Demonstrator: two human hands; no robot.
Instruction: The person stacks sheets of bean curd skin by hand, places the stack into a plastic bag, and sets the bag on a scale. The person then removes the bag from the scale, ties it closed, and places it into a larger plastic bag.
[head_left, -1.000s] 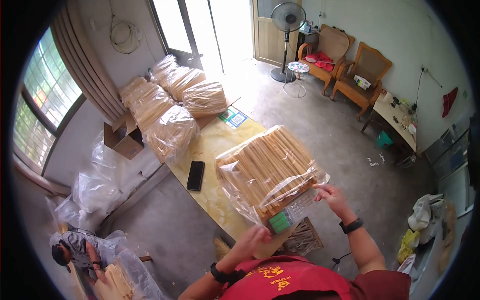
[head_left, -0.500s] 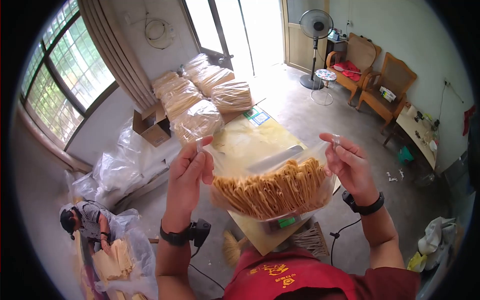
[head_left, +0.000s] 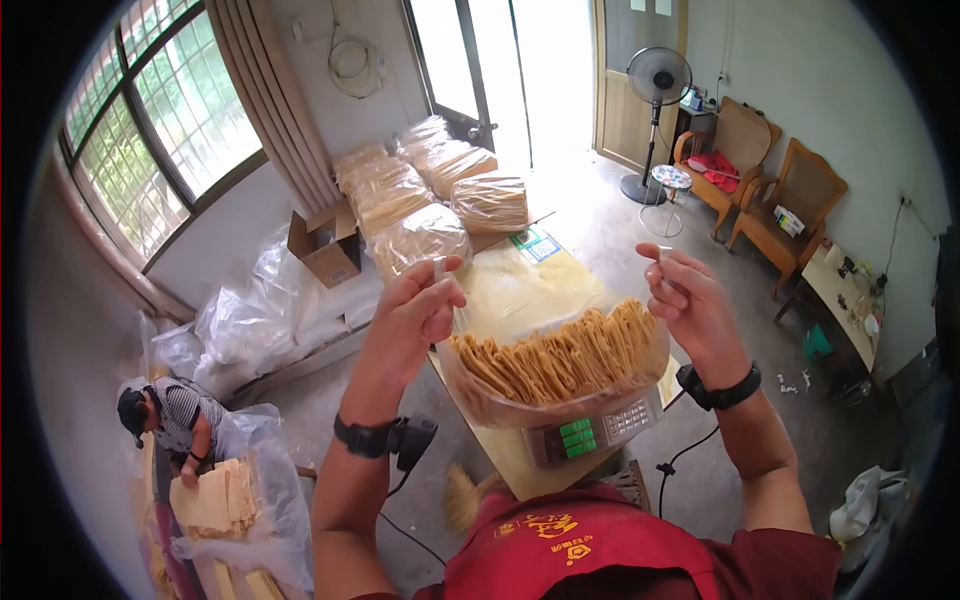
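My left hand point(head_left: 412, 312) pinches one upper corner of a clear plastic bag point(head_left: 545, 412) between thumb and fingers. My right hand point(head_left: 690, 308) is closed on the opposite corner, so the bag's mouth is stretched wide. Inside the bag a row of folded, tan-yellow thin sheets point(head_left: 560, 350) stands on edge; they look like dried bean curd skin. Under the bag is a digital scale point(head_left: 630, 418) with a lit green display and a keypad. It stands on a yellowish table point(head_left: 525, 275).
Several plastic-wrapped bundles point(head_left: 420, 235) are piled at the table's far end. A cardboard box point(head_left: 325, 250) and crumpled plastic sheeting point(head_left: 250, 320) lie left. Lower left, another person point(head_left: 180, 420) handles pale sheets point(head_left: 215, 500). A standing fan point(head_left: 658, 80) and wooden chairs point(head_left: 790, 215) are at the right.
The bag with its sheets is lower over the scale, and more of the green display and keypad shows. Both hands still hold the corners. The whole view has shifted slightly.
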